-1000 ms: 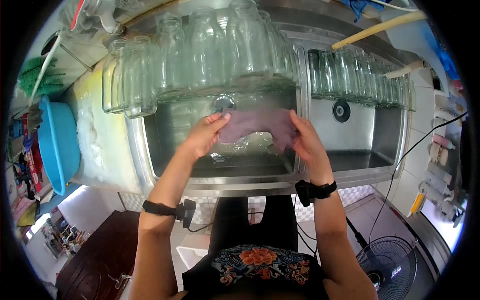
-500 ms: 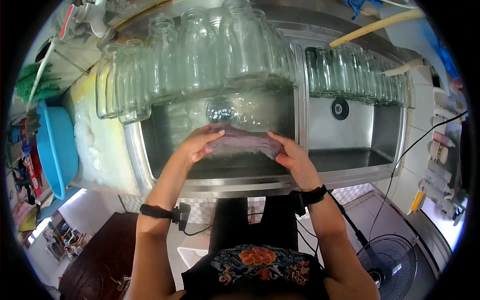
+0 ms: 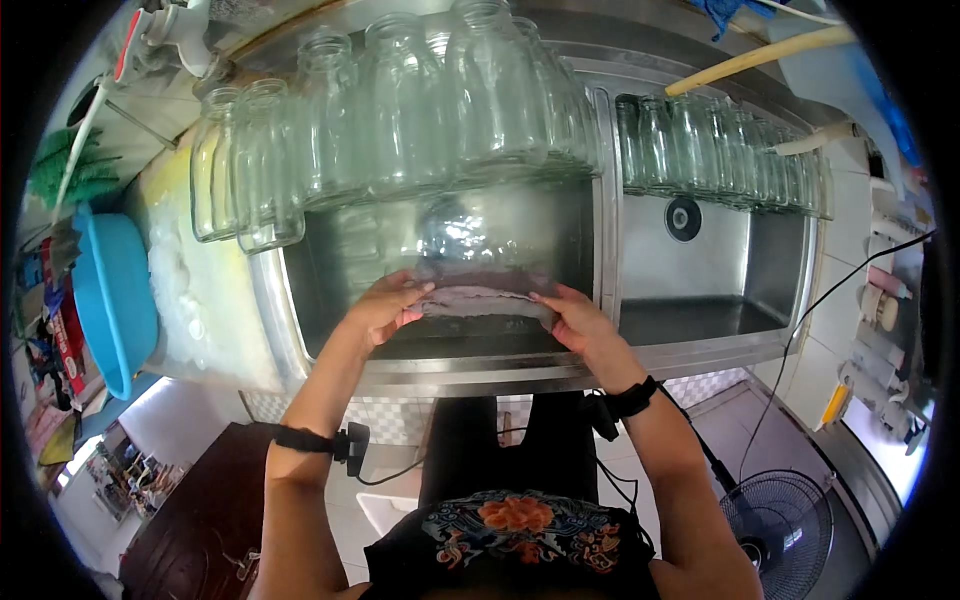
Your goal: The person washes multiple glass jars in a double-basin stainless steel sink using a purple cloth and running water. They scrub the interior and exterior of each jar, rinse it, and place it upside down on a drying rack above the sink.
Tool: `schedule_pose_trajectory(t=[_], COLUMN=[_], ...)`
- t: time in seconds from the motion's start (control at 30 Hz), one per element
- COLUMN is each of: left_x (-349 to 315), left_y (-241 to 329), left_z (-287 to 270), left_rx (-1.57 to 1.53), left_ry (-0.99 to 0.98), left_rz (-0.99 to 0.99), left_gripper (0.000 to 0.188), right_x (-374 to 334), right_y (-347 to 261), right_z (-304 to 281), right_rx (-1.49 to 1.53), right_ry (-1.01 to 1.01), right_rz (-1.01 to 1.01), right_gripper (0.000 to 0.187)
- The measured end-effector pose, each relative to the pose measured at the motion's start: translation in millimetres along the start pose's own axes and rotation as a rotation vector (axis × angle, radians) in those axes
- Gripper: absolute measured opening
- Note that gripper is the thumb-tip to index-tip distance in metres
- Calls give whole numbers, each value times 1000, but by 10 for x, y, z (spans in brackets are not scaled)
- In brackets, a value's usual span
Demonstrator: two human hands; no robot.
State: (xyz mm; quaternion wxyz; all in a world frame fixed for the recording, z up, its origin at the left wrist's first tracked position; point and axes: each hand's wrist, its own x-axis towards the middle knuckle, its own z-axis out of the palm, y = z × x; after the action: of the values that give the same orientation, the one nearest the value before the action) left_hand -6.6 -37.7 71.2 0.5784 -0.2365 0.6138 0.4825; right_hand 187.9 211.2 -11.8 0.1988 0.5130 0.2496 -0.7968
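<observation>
A folded pinkish-grey cloth (image 3: 482, 299) stretches between my two hands over the left basin (image 3: 345, 262) of a steel sink. My left hand (image 3: 388, 306) pinches its left end, thumb on top. At the right end, my right hand (image 3: 577, 318) grips the cloth the same way, the thumb pointing inward. The cloth's far part hangs low at the basin, where rippling water reflects light. Tall clear glass bottles (image 3: 403, 110) stand close together beyond my hands, along the back of this basin.
More glass bottles (image 3: 715, 150) fill the back of the right basin (image 3: 670, 265), above its drain (image 3: 682, 219). A blue plastic tub (image 3: 115, 300) stands at the left, beside a sudsy counter (image 3: 205, 310). A yellow hose (image 3: 760, 58) crosses the upper right. A black fan (image 3: 780, 530) stands lower right.
Both hands have come slightly nearer to me and lower in the view. The cloth between them now shows a folded-over near edge and lies flatter.
</observation>
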Motion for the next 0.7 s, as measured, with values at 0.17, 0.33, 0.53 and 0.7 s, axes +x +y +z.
schedule_pose_trajectory(t=[0.17, 0.33, 0.53, 0.7], left_x=[41, -46, -37, -83], left_y=[-92, -27, 46, 61], left_z=[-159, -120, 26, 170], left_rx=[-103, -66, 77, 208], left_ry=[-47, -106, 37, 21], left_rz=[39, 108, 125, 96], left_gripper=[33, 21, 16, 28], right_x=[-266, -596, -602, -333], right_y=[-166, -312, -292, -188], right_z=[172, 420, 461, 333], right_rx=[-82, -277, -790, -741], right_ry=[-42, -166, -77, 122], right_rz=[-4, -133, -459, -595], right_gripper=[56, 51, 32, 29])
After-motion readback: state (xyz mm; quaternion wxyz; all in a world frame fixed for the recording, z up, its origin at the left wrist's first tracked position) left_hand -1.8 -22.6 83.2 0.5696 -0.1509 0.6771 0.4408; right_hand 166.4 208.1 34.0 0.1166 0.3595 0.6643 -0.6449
